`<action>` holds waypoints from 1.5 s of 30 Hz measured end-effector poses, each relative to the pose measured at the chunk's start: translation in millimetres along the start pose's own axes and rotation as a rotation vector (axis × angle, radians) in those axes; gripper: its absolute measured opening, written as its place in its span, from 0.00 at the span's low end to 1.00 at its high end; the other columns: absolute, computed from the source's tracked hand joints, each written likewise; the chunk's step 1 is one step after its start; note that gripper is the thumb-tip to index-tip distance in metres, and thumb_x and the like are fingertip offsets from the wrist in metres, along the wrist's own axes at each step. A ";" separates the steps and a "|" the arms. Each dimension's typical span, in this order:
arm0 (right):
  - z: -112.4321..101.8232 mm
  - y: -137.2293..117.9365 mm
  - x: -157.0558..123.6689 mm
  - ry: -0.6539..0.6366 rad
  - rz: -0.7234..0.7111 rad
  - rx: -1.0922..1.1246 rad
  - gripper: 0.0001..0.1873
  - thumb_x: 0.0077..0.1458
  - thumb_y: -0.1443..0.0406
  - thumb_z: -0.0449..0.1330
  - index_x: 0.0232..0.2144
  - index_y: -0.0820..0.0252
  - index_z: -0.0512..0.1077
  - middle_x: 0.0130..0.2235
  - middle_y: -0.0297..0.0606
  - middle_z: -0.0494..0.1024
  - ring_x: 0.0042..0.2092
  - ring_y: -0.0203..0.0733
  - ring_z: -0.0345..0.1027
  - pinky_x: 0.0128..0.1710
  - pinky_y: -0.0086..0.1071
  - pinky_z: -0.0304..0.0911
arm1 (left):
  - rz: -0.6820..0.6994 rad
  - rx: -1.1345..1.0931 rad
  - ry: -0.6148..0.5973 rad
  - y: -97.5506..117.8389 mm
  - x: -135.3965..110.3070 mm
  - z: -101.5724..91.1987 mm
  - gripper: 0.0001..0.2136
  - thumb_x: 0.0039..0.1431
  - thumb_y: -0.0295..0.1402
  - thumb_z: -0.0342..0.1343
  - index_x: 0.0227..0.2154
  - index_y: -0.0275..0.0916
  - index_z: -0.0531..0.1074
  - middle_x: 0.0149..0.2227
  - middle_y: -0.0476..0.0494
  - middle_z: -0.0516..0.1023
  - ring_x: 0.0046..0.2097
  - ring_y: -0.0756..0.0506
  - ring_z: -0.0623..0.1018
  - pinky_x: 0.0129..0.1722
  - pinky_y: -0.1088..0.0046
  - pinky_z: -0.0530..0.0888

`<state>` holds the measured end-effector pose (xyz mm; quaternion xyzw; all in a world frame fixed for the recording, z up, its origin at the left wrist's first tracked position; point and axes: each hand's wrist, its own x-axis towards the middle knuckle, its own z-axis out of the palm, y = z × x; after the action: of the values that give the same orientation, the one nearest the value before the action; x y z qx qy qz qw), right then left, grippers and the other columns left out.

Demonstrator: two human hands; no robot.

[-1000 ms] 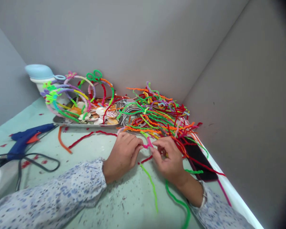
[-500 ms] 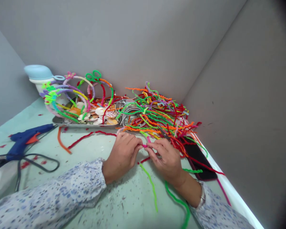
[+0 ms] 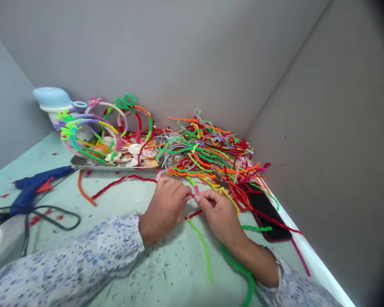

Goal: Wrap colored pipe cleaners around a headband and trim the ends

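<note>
My left hand (image 3: 167,209) is closed in a pinch around a pink pipe cleaner (image 3: 196,189), which shows only as a short piece between the fingers. My right hand (image 3: 219,213) pinches the same pipe cleaner from the other side, its fingertips close to the left ones. Just beyond the hands a lime-green piece (image 3: 191,181) meets the pink; whether they are joined I cannot tell. Below the hands lies a lime-green pipe cleaner (image 3: 203,247), and a thicker green one (image 3: 240,266) curves under my right wrist.
A heap of coloured pipe cleaners (image 3: 211,145) lies at the back right, partly over a black phone (image 3: 272,217). Behind my left hand, a metal tray (image 3: 121,168) holds shells and wrapped hoops (image 3: 110,123). At left are a blue glue gun (image 3: 35,187) with its cord and a blue-lidded container (image 3: 53,98).
My right hand has turned and its fingers have curled in more tightly at the pink pipe cleaner. My left hand has hardly moved.
</note>
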<state>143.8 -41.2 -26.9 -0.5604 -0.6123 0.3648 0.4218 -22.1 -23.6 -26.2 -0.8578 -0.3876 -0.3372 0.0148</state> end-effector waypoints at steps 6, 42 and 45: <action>-5.7 -2.4 5.4 -0.231 0.302 0.364 0.16 0.50 0.59 0.59 0.16 0.59 0.64 0.14 0.24 0.56 0.18 0.30 0.45 0.19 0.29 0.41 | 0.060 0.085 -0.027 0.7 -2.2 3.5 0.08 0.64 0.27 0.45 0.32 0.36 0.69 0.30 0.44 0.71 0.34 0.45 0.66 0.41 0.62 0.62; -30.5 2.0 17.2 -0.080 -0.724 -0.613 0.10 0.62 0.64 0.54 0.38 0.57 0.75 0.35 0.41 0.76 0.36 0.41 0.71 0.36 0.32 0.65 | -0.029 -0.095 0.038 3.5 2.6 -9.1 0.06 0.63 0.26 0.47 0.36 0.38 0.69 0.31 0.46 0.73 0.34 0.46 0.67 0.41 0.64 0.61; -31.4 1.9 18.1 -0.138 -0.688 -0.546 0.09 0.61 0.64 0.55 0.36 0.58 0.75 0.34 0.42 0.76 0.37 0.42 0.70 0.36 0.33 0.64 | -0.018 -0.097 0.019 3.8 2.4 -9.3 0.06 0.63 0.25 0.47 0.36 0.38 0.69 0.31 0.46 0.73 0.34 0.46 0.67 0.41 0.64 0.61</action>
<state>173.3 -23.8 -14.8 -0.3890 -0.8638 0.0648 0.3136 -23.7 -27.4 -16.7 -0.8506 -0.3784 -0.3640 -0.0262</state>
